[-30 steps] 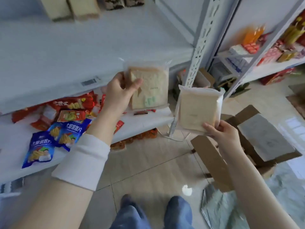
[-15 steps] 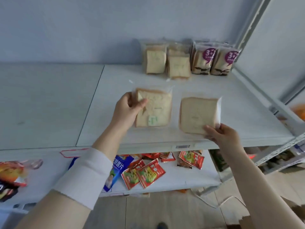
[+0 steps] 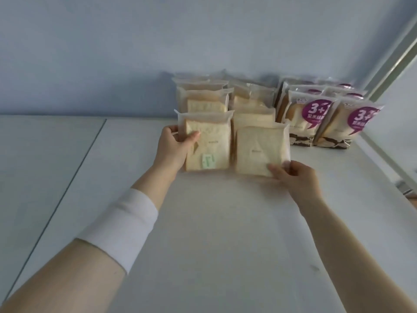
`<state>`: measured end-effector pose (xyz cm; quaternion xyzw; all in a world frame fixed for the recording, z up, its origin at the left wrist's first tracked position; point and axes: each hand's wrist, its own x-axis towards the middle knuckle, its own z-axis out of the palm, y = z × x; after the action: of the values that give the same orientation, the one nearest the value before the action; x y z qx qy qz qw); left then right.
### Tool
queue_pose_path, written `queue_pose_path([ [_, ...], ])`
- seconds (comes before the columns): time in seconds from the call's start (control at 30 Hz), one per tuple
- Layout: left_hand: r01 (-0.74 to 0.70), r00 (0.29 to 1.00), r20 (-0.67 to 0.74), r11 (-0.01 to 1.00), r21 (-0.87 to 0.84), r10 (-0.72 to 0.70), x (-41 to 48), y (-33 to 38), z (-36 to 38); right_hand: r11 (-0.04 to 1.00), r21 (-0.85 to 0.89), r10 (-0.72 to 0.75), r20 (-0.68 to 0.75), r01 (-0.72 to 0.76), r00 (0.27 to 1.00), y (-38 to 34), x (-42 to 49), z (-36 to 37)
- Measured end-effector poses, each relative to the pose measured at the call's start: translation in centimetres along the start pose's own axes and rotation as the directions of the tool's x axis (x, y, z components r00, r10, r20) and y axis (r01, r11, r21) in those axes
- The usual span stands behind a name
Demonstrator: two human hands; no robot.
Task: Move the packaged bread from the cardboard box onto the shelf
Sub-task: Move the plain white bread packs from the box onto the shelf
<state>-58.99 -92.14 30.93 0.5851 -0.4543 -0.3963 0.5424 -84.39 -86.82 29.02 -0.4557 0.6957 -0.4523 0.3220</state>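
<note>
My left hand (image 3: pixel 174 146) grips the left edge of a clear-wrapped bread slice with a green label (image 3: pixel 208 144), held upright with its bottom edge on the white shelf (image 3: pixel 214 222). My right hand (image 3: pixel 295 176) pinches the lower right corner of a second wrapped bread slice (image 3: pixel 259 150), tilted back beside the first. Both stand just in front of two rows of the same wrapped bread (image 3: pixel 204 97) at the back wall. The cardboard box is out of view.
To the right of the plain bread stand several packs with purple "3+" labels (image 3: pixel 316 118). A grey shelf upright (image 3: pixel 394 62) runs along the right edge. A seam (image 3: pixel 74 163) divides the shelf boards on the left.
Both hands carried their bread packs from the front of the shelf back to the rows at the wall. The view rose and moved in over the shelf.
</note>
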Motion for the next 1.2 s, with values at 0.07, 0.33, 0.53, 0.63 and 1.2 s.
queue_pose_path([
  [0.07,0.002,0.999,-0.038,0.997,0.082,0.002,0.7,-0.6,0.6,0.995,-0.096,-0.025,-0.068,0.018,0.997,0.5,0.5,0.3],
  [0.33,-0.002,1.000,-0.016,0.939,0.343,0.008,0.3,1.1,0.3,0.958,-0.285,-0.077,-0.123,0.040,0.989,-0.9,-1.3,0.3],
  [0.53,-0.591,0.783,0.345,0.447,0.671,0.518,-7.3,4.4,0.0,0.806,-0.591,-0.185,-0.194,0.035,0.963,-2.2,-9.0,-3.5],
  [0.63,-0.802,0.589,0.688,0.202,0.563,0.424,-13.0,6.1,3.1,0.681,-0.732,-0.227,-0.197,0.011,0.954,-1.6,-14.0,-6.8],
  [1.2,-0.999,-0.039,0.999,-0.014,-0.039,-0.004,-58.5,5.4,30.3,0.374,-0.694,0.131,-0.618,-0.616,0.775,18.4,-44.7,-42.3],
])
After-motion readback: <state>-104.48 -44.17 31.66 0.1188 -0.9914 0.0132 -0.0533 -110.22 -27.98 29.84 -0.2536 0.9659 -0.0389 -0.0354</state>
